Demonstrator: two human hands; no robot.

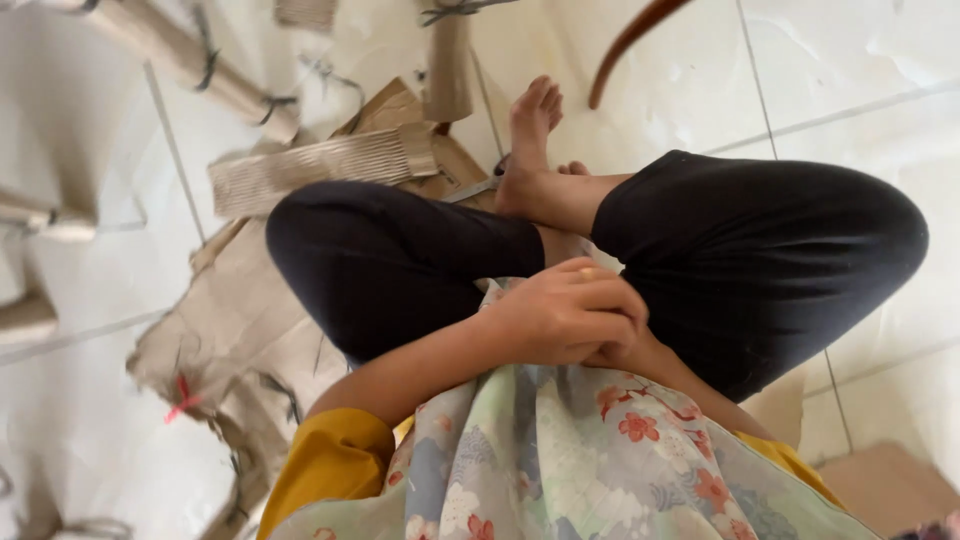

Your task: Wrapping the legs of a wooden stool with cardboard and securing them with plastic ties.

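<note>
**Hands folded in the lap, cardboard all around**

Looking straight down here on a person sitting cross-legged on the white tiled floor [700, 70], black trousers, bare foot [528, 140] pointing away. The left hand [565, 320] sits in the lap, fingers [600, 295] curled closed over the right hand [625, 352], which is almost wholly hidden beneath it. Only a sliver of the right hand and its forearm shows, so whether its fingers are open or closed I cannot tell, nor whether either hand holds anything. Both hands rest against the floral cloth [560, 450], a pale fabric with red blossoms spread over the lap, just where it meets the crossed legs.

Off to the left, flat sheets of brown cardboard [235, 320] lie under and beside the left knee. A strip of corrugated card [320, 165], ribs up, lies beyond that knee, well apart from the hands. Rolled cardboard tubes [190, 65] tied with dark string lie farther off along the top and left edges. A metal blade [470, 188], perhaps scissors, pokes out beside the foot. A curved brown wooden piece [630, 40] crosses the top.
</note>
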